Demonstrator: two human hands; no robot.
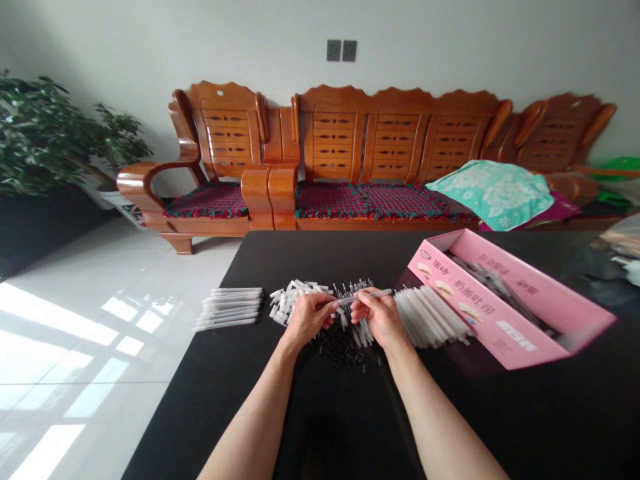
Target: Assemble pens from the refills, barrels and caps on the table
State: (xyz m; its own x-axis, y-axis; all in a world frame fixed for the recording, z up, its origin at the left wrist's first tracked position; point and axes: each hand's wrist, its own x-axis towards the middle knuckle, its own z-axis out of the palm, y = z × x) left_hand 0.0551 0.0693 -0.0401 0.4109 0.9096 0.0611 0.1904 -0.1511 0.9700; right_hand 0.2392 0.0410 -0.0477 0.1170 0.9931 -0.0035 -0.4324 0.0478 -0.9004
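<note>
pinching from both sides, and it's a two-handed hold right over the middle of the black table [235, 407]! the left hand [311, 319] has thumb and forefinger closed on the near-left end of a slim pale tube [347, 301], the other fingers curled under, while the right hand [381, 317] grips the same tube farther along, thumb and fingers drawn tight, with a bit of it poking out to the right. so the tube sits up between the two hands, nearly level, its right end slightly higher in view. just behind and below, a spread of thin rods [357, 287] shows around the fingers, partly hidden by them, and nearer the body lies a loose heap of small black pieces [343, 353]. over to the left of the rods, a pile of short white pieces [295, 293], and beyond that, well apart, a tidy row of whitish sticks [233, 307], dark at their right ends! on the other flank, just beside the right hand, a bank of translucent tubes [433, 319] lies side by side, running close to the pink box [493, 330], open-topped and angled, with long greyish pieces inside. backdrop, folks: a carved wooden sofa [400, 113] with a teal cloth [495, 190] draped across its seat.
</note>
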